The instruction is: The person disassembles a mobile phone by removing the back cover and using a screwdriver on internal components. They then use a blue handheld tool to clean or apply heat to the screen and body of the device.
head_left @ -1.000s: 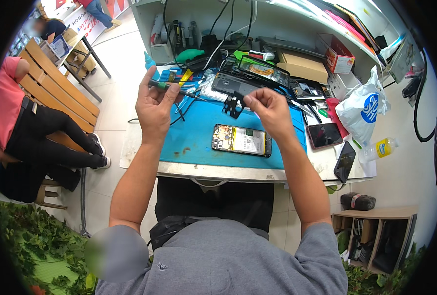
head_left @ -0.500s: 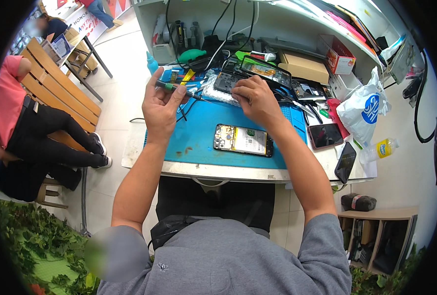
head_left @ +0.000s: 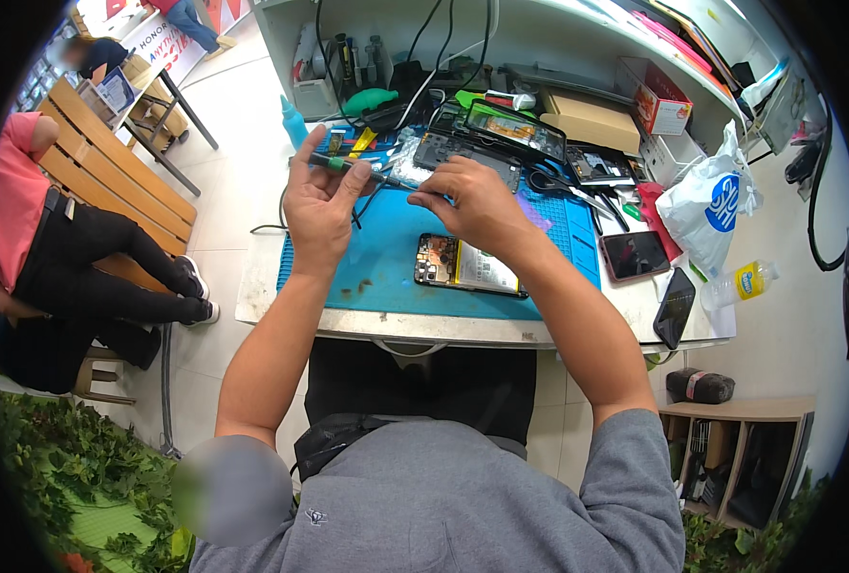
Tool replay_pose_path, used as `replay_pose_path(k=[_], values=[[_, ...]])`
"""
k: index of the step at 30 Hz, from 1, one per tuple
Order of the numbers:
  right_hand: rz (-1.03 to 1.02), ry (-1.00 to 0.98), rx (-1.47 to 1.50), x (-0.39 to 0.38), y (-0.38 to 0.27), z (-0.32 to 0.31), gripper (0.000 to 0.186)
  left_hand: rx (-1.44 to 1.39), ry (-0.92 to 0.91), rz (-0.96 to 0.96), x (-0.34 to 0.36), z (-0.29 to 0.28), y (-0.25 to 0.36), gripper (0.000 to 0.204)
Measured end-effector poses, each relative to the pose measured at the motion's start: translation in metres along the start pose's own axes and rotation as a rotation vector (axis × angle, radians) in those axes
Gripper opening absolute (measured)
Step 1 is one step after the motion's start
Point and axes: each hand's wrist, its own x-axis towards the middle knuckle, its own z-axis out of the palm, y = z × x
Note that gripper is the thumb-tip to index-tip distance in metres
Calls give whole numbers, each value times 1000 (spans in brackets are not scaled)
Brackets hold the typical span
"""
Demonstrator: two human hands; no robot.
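"Where do we find the opened phone (head_left: pixel 462 260)?"

"It lies flat on the blue mat (head_left: pixel 386 286), on the white-edged counter (head_left: pixel 367 327); let's make it the centre of our clock. We see its bare board (head_left: pixel 436 258) at its nine o'clock end and the pale battery (head_left: pixel 479 268) beside that, while the right forearm (head_left: pixel 563 301) covers part of its three o'clock end."

"And the left hand (head_left: pixel 320 215)?"

"At ten o'clock, half open, with the green-and-black screwdriver (head_left: pixel 333 163) held between thumb and raised forefinger. The shaft slants towards the right hand."

"What do we make of that right hand (head_left: pixel 482 199)?"

"It is at twelve o'clock, above the mat, fingers curled, thumb and forefinger close together by the screwdriver's tip. We cannot tell whether they touch the tip or pinch anything (whatever might be there is too small for us to see)."

"What else do we have around the dial?"

"Black-handled scissors (head_left: pixel 547 181) near half past one, a dark-screened phone (head_left: pixel 634 256) at three with a clear bottle (head_left: pixel 738 286) well beyond it, and a white plastic bag (head_left: pixel 692 212) at about half past two. At eleven we spot a green rubber bulb (head_left: pixel 371 101), and at ten, past the left hand, a light-blue bottle (head_left: pixel 293 125)."
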Motion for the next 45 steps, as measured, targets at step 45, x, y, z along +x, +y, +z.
replay_pose_path(k=[45], values=[[402,-396,69,-67,-15,-46,75,876,-575,-17,0,7,23,64]])
